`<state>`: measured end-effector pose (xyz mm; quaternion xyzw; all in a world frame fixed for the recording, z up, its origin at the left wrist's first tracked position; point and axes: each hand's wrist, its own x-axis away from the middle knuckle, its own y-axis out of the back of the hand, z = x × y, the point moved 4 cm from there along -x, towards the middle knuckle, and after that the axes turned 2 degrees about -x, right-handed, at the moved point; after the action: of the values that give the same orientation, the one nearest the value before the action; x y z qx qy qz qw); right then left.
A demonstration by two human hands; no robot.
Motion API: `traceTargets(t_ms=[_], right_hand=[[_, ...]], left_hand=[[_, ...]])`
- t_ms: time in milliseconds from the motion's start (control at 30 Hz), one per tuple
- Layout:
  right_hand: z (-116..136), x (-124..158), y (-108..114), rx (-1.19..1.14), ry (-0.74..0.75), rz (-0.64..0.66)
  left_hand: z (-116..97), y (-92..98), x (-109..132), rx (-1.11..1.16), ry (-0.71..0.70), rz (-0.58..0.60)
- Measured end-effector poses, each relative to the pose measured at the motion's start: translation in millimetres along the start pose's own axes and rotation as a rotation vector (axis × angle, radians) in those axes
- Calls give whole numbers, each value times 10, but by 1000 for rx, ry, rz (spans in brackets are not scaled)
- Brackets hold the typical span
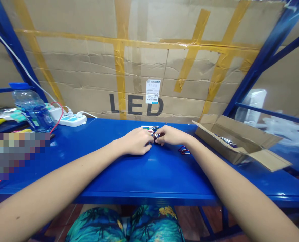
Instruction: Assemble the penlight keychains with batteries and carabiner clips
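Both of my hands meet near the middle of the blue table (149, 178). My right hand (168, 135) has its fingers closed around a small round silvery piece (156, 136). My left hand (138, 141) is right beside it on the left, fingers bent together; what they hold, if anything, is too small to make out. Just behind the fingers lies a row of slim multicoloured items, apparently pens (150, 127). A small dark red and blue looped object (184, 150) rests by my right wrist.
An open cardboard box (233, 156) with thin items inside stands at the right. At the left are a bottle with a blue cap (33, 109), a white power strip (72, 120) and cables. Large cardboard marked LED (88, 74) closes off the back, between blue posts.
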<state>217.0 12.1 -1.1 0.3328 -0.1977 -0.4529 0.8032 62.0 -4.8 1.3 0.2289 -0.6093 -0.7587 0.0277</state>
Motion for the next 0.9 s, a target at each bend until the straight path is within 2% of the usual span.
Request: traceTargets(t_ms=[133, 400, 567, 700, 900], right_hand=[[-6, -4, -3, 22, 5, -1], [-7, -9, -5, 19, 5, -7], [-1, -7, -26, -34, -15, -6], [10, -20, -62, -76, 4, 14], [15, -32, -82, -151, 20, 19]], left_hand=[[20, -50, -3, 55, 23, 21], [61, 22, 1, 48, 99, 60], [103, 84, -10, 47, 214, -79], [98, 91, -13, 161, 167, -173], [108, 52, -11, 242, 108, -198]])
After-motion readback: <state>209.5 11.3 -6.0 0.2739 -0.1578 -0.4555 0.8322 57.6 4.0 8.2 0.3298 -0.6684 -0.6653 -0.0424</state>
